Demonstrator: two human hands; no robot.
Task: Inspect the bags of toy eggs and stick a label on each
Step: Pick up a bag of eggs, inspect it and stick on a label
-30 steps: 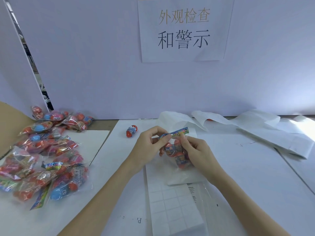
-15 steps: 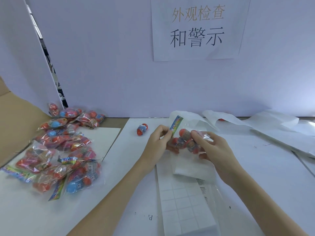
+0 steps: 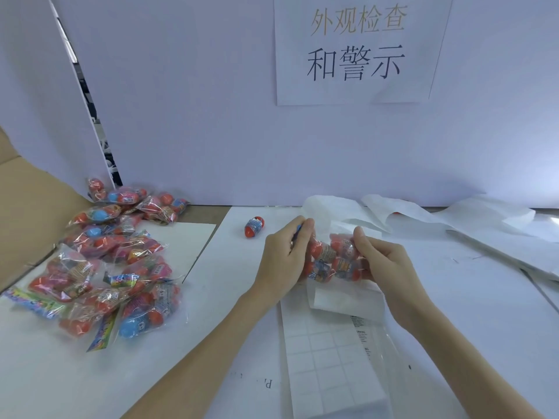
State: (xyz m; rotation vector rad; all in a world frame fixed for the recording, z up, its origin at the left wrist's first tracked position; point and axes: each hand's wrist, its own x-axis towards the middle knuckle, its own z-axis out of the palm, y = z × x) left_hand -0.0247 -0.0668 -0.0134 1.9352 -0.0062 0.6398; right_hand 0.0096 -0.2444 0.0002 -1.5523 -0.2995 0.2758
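Note:
Both my hands hold one clear bag of toy eggs (image 3: 332, 261) just above the table's middle. My left hand (image 3: 286, 255) pinches the bag's header end, and the coloured header card is mostly hidden behind its fingers. My right hand (image 3: 382, 261) grips the bag's right side. The eggs inside are red with printed bands. A sheet of white labels (image 3: 326, 352) lies on the table right below the bag. A pile of several bagged eggs (image 3: 112, 267) lies at the left.
A single loose red egg (image 3: 254, 226) lies on the table behind my left hand. Crumpled white backing paper (image 3: 423, 213) stretches along the back right. A cardboard box flap (image 3: 27, 207) stands at the far left. A white wall with a printed sign (image 3: 357, 49) closes the back.
The bag has turned in my hands: its header card, flat across the top, swung upright and is now hidden behind my left fingers. The camera view shifted left.

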